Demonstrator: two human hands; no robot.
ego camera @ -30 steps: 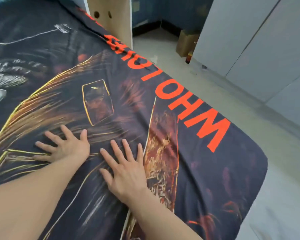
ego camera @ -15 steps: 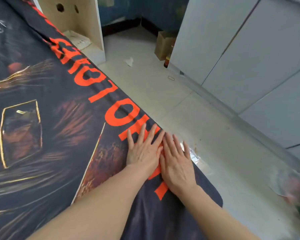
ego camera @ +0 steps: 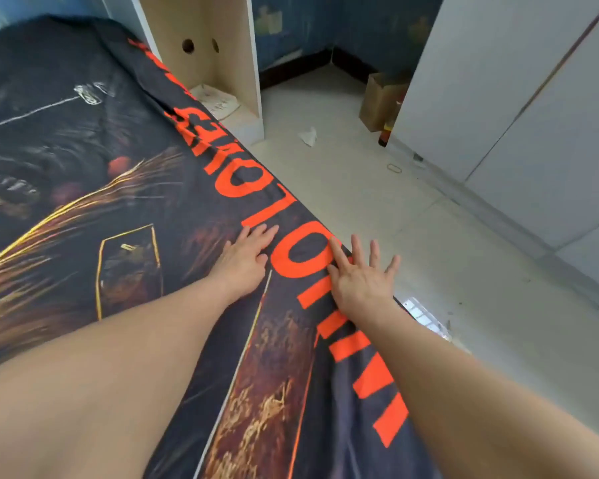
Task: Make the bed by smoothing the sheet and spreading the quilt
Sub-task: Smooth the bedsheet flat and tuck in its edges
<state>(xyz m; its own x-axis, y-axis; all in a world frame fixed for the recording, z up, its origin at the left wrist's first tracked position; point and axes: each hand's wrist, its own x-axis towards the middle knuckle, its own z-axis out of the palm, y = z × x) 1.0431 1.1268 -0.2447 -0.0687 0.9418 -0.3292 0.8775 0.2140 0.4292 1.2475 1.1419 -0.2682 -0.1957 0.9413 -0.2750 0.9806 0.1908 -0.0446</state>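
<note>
Left hand parted from right hand | both flat, fingers straight | sheet runs away-left

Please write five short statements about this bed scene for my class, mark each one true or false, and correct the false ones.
1. The left hand and right hand both lie flat on the sheet. True.
2. The right hand pinches a fold. False: its fingers are straight, at the sheet's edge.
3. A box stands on the floor. True.
4. The sheet's letters are blue. False: they are orange.
5. A paper scrap lies on the sheet. False: it lies on the floor.
</note>
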